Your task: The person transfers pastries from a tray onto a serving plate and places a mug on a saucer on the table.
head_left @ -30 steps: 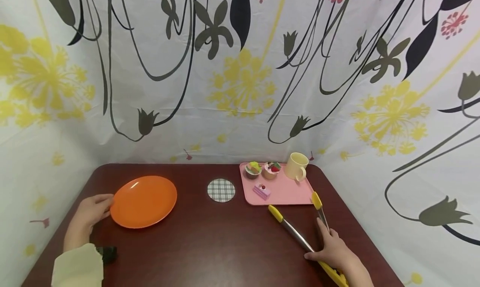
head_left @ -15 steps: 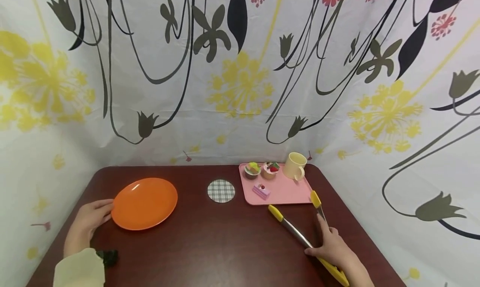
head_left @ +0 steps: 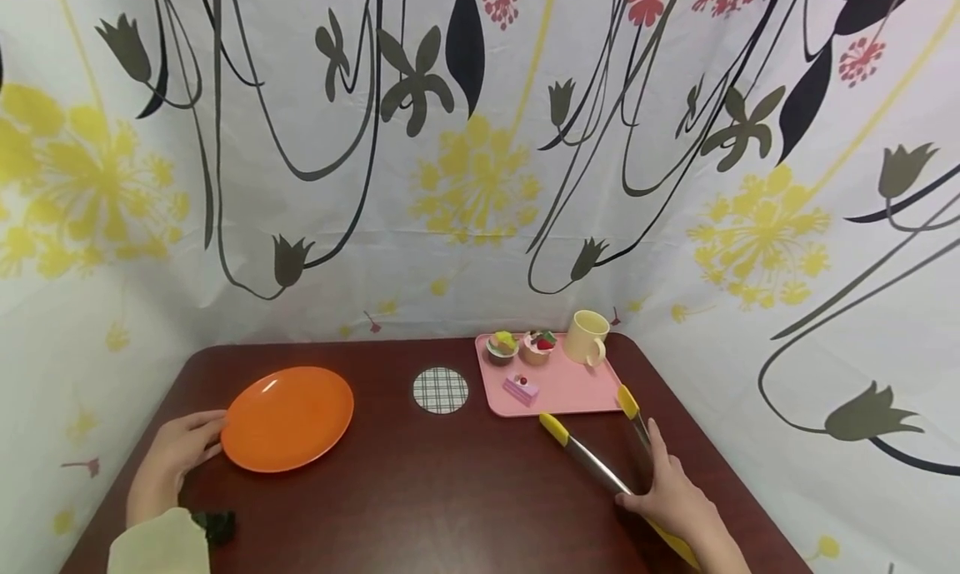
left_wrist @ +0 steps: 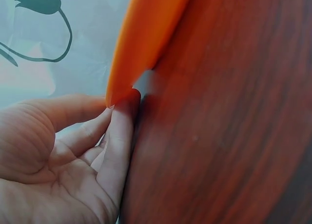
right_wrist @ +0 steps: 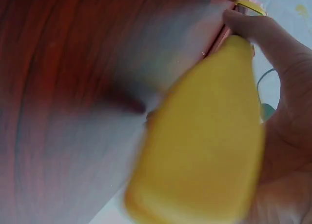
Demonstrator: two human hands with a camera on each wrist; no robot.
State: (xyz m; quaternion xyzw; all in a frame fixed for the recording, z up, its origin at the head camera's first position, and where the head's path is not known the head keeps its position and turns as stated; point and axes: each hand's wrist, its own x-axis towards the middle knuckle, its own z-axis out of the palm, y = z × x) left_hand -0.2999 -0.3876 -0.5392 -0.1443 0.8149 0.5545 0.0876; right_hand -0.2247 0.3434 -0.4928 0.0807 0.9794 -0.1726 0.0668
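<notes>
Your dark red-brown, wood-grained worktop (head_left: 420, 507) carries one round, glossy orange plate (head_left: 288, 420) near its left edge, one round white coaster (head_left: 441, 391) printed with dark checks towards its far edge, and one rectangular pink tray (head_left: 577, 397) at its far right corner. On that tray you have four things: two toy cupcakes along the far edge, one a yellow-topped cupcake (head_left: 502, 348) in a dark cup, the other a pink-topped cupcake (head_left: 537, 348) with red and green decoration; one pink-and-lilac cake slice (head_left: 521, 388) with a red cherry, near the left edge; and one cream mug (head_left: 587, 338) at the far right corner.

Your left hand (head_left: 180, 441) pinches the plate's left rim between thumb and fingers. Your right hand (head_left: 675, 499), by the worktop's right edge, holds one pair of metal tongs (head_left: 596, 467) with yellow tips and handles, thumb and forefinger spread along the two arms. The arms stand wide apart, one tip just beside the tray's near edge, the other by its near right corner.
</notes>
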